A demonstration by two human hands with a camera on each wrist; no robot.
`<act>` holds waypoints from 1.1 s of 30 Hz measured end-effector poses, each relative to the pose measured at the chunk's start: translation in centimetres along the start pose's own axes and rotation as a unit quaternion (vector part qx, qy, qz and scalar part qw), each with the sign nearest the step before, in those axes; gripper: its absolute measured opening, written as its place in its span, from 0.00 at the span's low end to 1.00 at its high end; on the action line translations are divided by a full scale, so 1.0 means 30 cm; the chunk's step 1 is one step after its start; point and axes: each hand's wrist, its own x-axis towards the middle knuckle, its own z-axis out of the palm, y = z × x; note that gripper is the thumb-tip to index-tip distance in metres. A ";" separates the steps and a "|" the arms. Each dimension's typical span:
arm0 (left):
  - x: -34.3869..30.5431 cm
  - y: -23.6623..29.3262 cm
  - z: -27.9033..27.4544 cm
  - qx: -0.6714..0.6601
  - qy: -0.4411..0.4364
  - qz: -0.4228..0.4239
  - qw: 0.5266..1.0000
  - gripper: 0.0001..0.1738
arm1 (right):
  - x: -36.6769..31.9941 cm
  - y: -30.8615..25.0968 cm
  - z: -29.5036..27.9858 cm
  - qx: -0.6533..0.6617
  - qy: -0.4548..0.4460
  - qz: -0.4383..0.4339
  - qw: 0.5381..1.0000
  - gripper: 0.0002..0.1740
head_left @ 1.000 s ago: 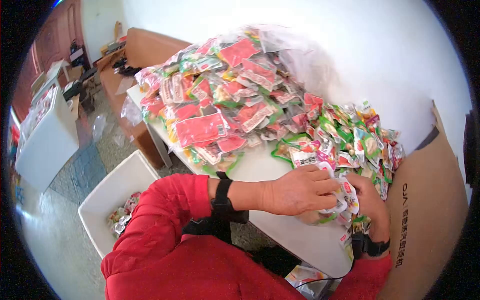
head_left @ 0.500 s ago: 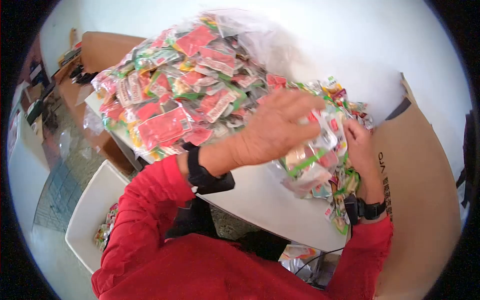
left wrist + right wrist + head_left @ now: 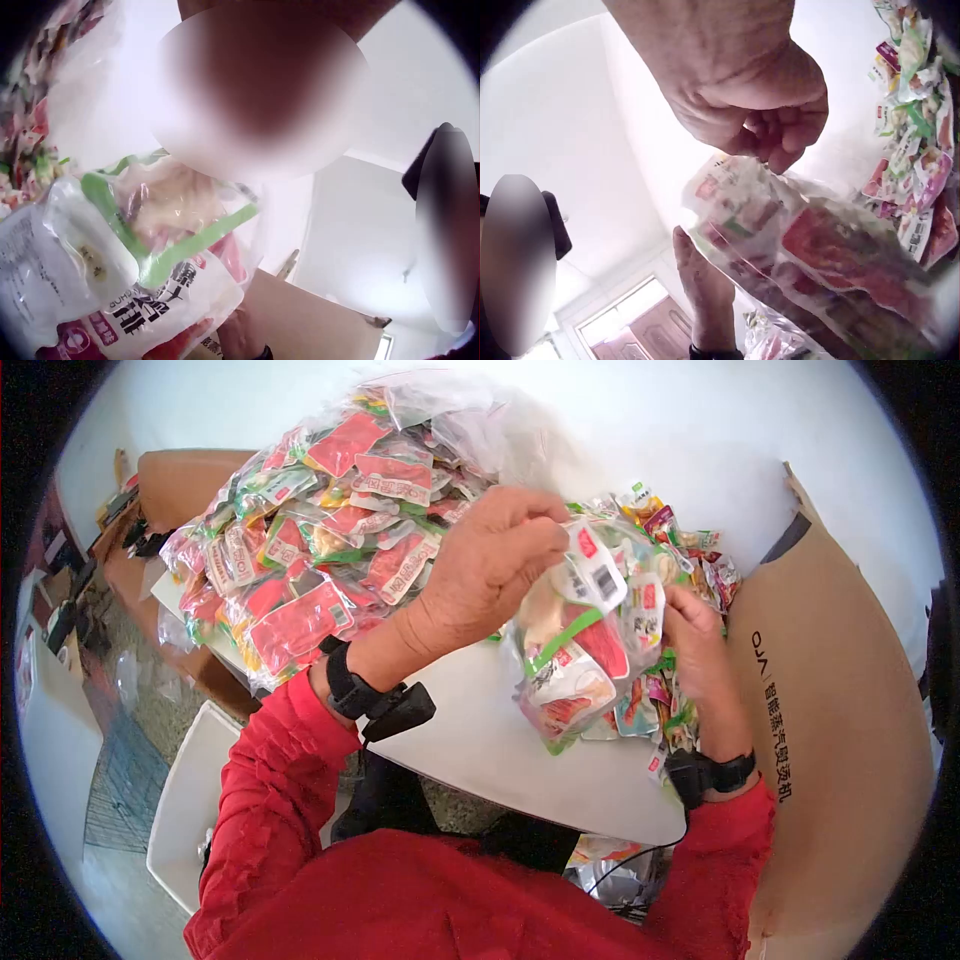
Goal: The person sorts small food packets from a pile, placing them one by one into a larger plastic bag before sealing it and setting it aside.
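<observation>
A bundle of clear food packets (image 3: 575, 650), with green bands and white labels, hangs above the white table (image 3: 490, 730). My left hand (image 3: 490, 570) pinches its upper edge with curled fingers. At the bundle's other side, my right hand (image 3: 705, 655) grips a white-labelled packet (image 3: 643, 612). The right wrist view shows the curled fingers of my right hand (image 3: 761, 105) on the top edge of the packets (image 3: 825, 262). In the left wrist view a blurred patch hides my left hand's fingers; the packets (image 3: 172, 247) hang below.
A big heap of red-labelled packets (image 3: 320, 540) covers the table's left side, under clear plastic. Smaller packets (image 3: 690, 555) lie at the back right. A cardboard box (image 3: 840, 720) stands on the right. On the floor at left is a white bin (image 3: 185, 800).
The view has shifted right. My left hand has lifted the bundle up off the table and moved it left; it now hangs more spread out. My right hand stays at its side.
</observation>
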 end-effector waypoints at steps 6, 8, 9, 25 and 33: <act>-0.064 -0.029 0.021 -0.062 -0.063 -0.080 0.993 0.07 | -0.017 0.088 0.034 0.067 -0.044 0.093 0.992 0.07; -0.052 0.000 -0.001 -0.064 -0.086 -0.118 0.987 0.10 | -0.028 0.091 0.039 0.111 -0.060 0.114 0.985 0.07; -0.057 0.017 -0.007 -0.066 -0.105 -0.156 0.980 0.12 | -0.036 0.089 0.045 0.115 -0.062 0.119 0.984 0.07; -0.177 0.049 0.061 -0.303 -0.113 -0.311 0.893 0.19 | -0.105 -0.017 0.044 -0.324 -0.087 -0.293 0.895 0.08; -0.211 0.114 0.059 -0.165 -0.062 -0.250 0.952 0.40 | -0.087 0.027 0.016 -0.571 -0.151 -0.165 0.790 0.21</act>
